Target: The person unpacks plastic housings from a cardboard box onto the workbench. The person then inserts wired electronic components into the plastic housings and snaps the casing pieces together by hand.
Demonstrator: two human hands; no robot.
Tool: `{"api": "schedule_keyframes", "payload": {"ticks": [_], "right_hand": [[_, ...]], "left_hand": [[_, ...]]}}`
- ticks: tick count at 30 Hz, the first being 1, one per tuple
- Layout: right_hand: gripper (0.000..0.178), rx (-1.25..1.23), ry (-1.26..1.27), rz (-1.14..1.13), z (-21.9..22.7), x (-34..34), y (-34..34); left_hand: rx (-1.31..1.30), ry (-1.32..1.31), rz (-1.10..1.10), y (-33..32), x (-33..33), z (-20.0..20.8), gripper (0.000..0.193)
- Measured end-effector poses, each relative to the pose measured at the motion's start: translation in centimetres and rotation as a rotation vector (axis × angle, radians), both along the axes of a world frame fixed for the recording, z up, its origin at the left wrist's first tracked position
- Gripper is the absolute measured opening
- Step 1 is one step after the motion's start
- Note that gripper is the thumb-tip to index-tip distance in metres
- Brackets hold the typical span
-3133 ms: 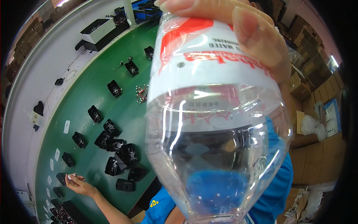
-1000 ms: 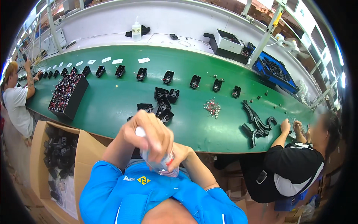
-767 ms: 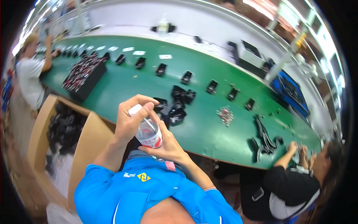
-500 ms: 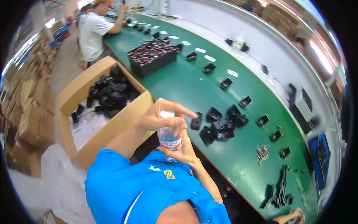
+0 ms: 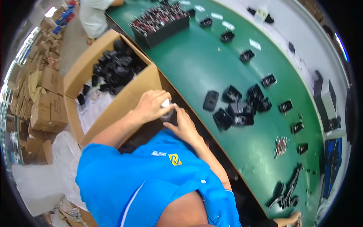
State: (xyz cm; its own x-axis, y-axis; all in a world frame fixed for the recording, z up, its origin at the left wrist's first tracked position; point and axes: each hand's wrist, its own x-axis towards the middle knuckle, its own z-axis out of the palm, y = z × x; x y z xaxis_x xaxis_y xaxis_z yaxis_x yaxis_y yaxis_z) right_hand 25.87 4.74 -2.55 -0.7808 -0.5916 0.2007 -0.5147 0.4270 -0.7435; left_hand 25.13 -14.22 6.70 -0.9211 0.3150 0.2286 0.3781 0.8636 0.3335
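Observation:
A clear plastic bottle (image 5: 166, 115) with a white cap (image 5: 165, 103) is in front of my chest, over the gap between the carton and the bench. My left hand (image 5: 151, 105) is closed on the bottle's top, its fingers curled around the cap. My right hand (image 5: 185, 128) grips the bottle's body from the right, thumb and fingers on either side. Much of the bottle is hidden by the hands. Nearest on the bench, to the right, lie a flat black case (image 5: 210, 100) and a cluster of open black housings (image 5: 241, 109).
An open carton (image 5: 151, 81) of black parts stands at left. The green bench (image 5: 189, 72) bears a black tray (image 5: 166, 33) of small parts, a row of black units, a small-parts pile (image 5: 280, 147) and black strips (image 5: 289, 189). Another person's hand (image 5: 293, 219) shows at bottom right.
My left hand, one finger stretched out before, has curled its fingers around the cap. The bottle's label, visible before, is now out of sight. The view has shifted, and the far person is mostly cut off.

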Motion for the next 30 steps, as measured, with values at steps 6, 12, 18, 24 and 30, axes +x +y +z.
{"api": "schedule_keyframes", "payload": {"ticks": [6,12,18,24,30], "right_hand": [[0.071,0.062,-0.477,0.051,0.5,-0.2,2.0],[0.060,-0.060,-0.751,-0.036,-2.7,-0.8,2.7],[0.038,0.051,-1.196,-0.150,-0.6,-2.3,3.7],[0.038,-0.226,-1.520,-0.619,2.2,-2.4,10.5],[0.036,-0.417,-1.387,-0.972,0.9,7.8,8.7]], "left_hand": [[-0.362,-0.090,-0.191,-0.3,-4.3,-16.5,0.028],[-0.120,-0.237,-0.094,2.0,-8.4,-18.4,0.034],[0.321,-0.381,-0.082,4.3,-13.6,-17.5,0.040],[0.405,-0.617,-0.463,11.2,-21.2,-2.0,0.038],[0.322,-0.861,-0.876,10.8,-23.1,2.4,0.037]]}}
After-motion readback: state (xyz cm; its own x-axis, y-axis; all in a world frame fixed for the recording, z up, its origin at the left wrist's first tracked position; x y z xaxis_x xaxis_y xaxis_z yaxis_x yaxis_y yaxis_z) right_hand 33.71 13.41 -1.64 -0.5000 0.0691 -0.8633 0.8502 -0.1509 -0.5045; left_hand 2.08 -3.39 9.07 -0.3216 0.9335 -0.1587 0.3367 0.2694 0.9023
